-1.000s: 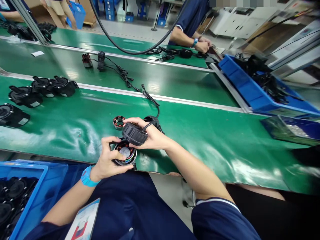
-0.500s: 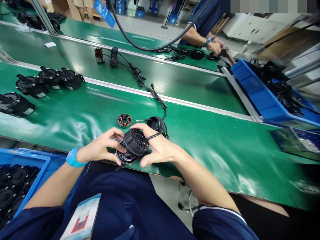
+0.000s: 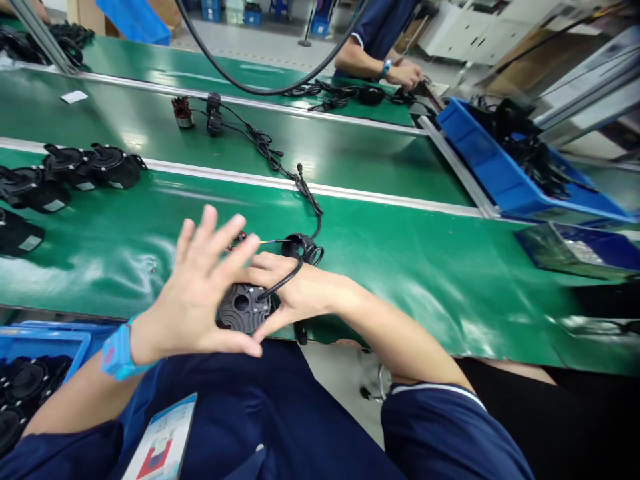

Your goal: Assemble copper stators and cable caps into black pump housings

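Note:
A black motor housing (image 3: 239,311) with a ridged round face and a hole in its middle faces up at the bench's near edge. My right hand (image 3: 305,291) grips its right side between thumb and fingers, and a black cable (image 3: 283,283) runs from the housing over that hand. Above its left side, my left hand (image 3: 197,297) is spread wide with nothing in it, covering part of the housing. Just beyond the hands sits a black round cap (image 3: 299,247) with thin wires. A copper-wound stator (image 3: 242,237) is mostly hidden behind my left fingers.
Several black motors (image 3: 113,165) stand at the left of the green bench (image 3: 400,267). Beyond the metal rail, another stator (image 3: 183,112) lies with its cable. Blue bins stand at right (image 3: 505,167) and lower left (image 3: 83,347). A co-worker's hands (image 3: 407,73) work at the far side.
My left hand has let go of the housing and spread its fingers. The housing has tipped so its ridged face points up, still in my right hand. The whole view has shifted slightly.

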Demonstrator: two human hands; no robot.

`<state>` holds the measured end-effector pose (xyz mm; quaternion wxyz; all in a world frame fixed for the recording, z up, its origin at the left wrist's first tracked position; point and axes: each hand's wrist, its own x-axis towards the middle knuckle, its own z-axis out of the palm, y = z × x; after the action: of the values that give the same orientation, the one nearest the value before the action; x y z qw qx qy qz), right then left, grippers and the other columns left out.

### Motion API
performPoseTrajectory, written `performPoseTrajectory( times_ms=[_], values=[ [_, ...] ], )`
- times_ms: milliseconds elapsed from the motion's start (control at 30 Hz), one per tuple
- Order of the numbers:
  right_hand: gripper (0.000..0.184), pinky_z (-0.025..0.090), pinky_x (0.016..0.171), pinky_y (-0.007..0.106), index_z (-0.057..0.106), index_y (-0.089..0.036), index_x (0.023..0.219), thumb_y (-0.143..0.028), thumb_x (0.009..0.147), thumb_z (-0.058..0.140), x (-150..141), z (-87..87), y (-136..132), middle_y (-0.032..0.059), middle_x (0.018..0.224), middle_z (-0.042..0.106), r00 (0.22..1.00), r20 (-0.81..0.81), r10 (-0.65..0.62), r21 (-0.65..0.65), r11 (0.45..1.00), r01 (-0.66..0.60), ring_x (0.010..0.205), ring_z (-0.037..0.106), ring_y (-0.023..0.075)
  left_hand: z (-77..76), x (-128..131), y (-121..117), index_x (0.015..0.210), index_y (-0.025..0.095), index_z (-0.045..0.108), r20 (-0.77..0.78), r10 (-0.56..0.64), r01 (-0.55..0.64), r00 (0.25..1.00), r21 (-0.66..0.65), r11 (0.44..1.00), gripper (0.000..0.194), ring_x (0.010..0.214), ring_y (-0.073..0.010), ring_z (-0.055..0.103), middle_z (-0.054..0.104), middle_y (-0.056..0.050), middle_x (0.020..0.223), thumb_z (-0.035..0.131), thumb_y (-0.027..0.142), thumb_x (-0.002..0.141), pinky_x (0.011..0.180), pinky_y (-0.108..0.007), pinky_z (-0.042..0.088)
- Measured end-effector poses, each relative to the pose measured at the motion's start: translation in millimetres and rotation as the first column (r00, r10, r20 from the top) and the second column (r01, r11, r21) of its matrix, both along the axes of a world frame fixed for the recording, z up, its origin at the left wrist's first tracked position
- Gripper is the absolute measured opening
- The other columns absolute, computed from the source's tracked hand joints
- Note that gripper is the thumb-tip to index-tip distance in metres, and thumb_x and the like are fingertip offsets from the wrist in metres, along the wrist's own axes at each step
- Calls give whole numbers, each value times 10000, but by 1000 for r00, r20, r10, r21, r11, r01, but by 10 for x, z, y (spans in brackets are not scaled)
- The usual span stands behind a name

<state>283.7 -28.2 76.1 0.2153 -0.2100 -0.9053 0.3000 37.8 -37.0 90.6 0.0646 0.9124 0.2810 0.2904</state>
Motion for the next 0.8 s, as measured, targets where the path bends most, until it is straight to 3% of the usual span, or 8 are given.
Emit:
performPoseTrajectory(
  times_ms=[67,133,200,267,433,600,733,800],
  values=[
    [1001,432,1142,443,418,-169,1556,-610,769,852,-9,-63,-27,162,1393,574,999,-48,22,-15,1000,-22,1337,512,330,40,131,-113,1646,150,194,-175,-97,98,980,0,995,1004,1602,-426,101,293,-200,1680,600,704,914,1283,-659,129],
    [1143,367,1212,466,325,-157,1594,-609,710,892,4,-157,-71,182,1493,489,998,-68,13,-63,998,-18,1423,433,345,32,182,-186,1637,151,205,-221,-135,124,966,-61,990,857,1546,-375,304,402,-199,1616,593,540,980,1247,-552,320],
    [1240,363,1216,489,213,-170,1627,-562,683,915,17,-260,-136,188,1507,455,995,-87,-46,-113,993,36,1417,427,348,21,160,-228,1602,152,277,-234,-111,91,966,-95,991,772,1366,-351,510,523,-205,1482,594,490,984,1118,-499,470],
    [1261,418,1168,507,109,-164,1644,-487,709,891,6,-341,-210,201,1463,463,985,-127,-119,-133,986,101,1354,473,344,35,109,-254,1544,135,361,-267,-72,50,961,-86,995,716,1163,-332,591,589,-199,1325,614,479,970,978,-476,536],
    [1212,471,1103,510,48,-175,1652,-431,753,819,-77,-401,-328,216,1445,463,969,-183,-165,-141,980,140,1319,500,343,129,89,-260,1360,71,510,-399,-72,74,914,-9,997,581,952,-301,559,605,-165,1099,644,450,941,816,-450,535],
    [1269,346,1211,540,48,-205,1657,-443,721,871,-1,-412,-346,225,1564,382,962,-184,-202,-237,959,156,1466,392,357,96,207,-163,1236,80,554,-354,-123,131,927,-1,991,459,908,-288,524,592,-165,1059,618,420,934,780,-443,505],
    [1179,255,1258,537,159,-234,1635,-596,755,854,18,-458,-340,198,1663,244,924,-239,-298,-551,825,123,1569,231,347,27,249,-82,1290,102,510,-259,-135,130,956,-34,991,547,933,-287,538,592,-162,1093,624,504,936,816,-444,488],
    [1013,322,1227,504,262,-212,1581,-606,818,798,-55,-498,-362,187,1591,364,879,-299,-372,-637,763,106,1511,347,322,-6,247,-78,1382,109,445,-214,-160,154,964,-45,987,757,1021,-311,559,589,-188,1199,637,660,899,885,-468,485]
  ],
)
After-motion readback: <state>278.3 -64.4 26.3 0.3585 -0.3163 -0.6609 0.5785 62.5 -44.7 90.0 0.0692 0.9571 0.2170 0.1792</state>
